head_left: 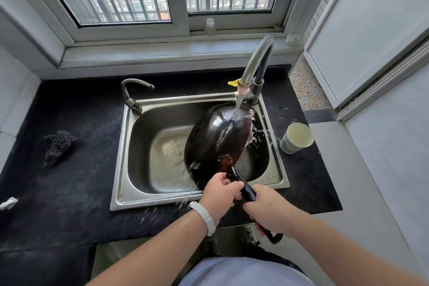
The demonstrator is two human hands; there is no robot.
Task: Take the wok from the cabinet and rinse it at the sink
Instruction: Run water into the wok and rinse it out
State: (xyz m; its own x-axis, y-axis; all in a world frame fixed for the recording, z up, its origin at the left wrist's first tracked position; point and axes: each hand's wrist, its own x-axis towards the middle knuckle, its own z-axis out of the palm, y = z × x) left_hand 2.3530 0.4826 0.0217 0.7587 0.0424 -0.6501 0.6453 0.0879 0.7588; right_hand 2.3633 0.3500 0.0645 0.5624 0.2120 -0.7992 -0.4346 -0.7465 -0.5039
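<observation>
**Wok under the tap**

We hold the black wok [218, 137] tilted on its side over the steel sink [130, 146], its rounded underside turned toward us and to the left. Our left hand [220, 195] is clamped around the dark handle [248, 191] close to where it joins the pan, and our right hand [270, 212] is closed on the same handle nearer our body, with the looped end sticking out below the fist. Water falls from the tall curved tap [255, 62] at the far right corner of the sink and strikes the wok's far upper edge, spraying droplets to the right and over the near rim. A white band [205, 217] circles our left wrist, and the forearm is wet. On the dark counter [69, 193], a paper cup [297, 138] stands just right of the sink, a rough black sponge [58, 146] lies well to the left, and a smaller tap [133, 93] rises at the sink's far left corner.
</observation>
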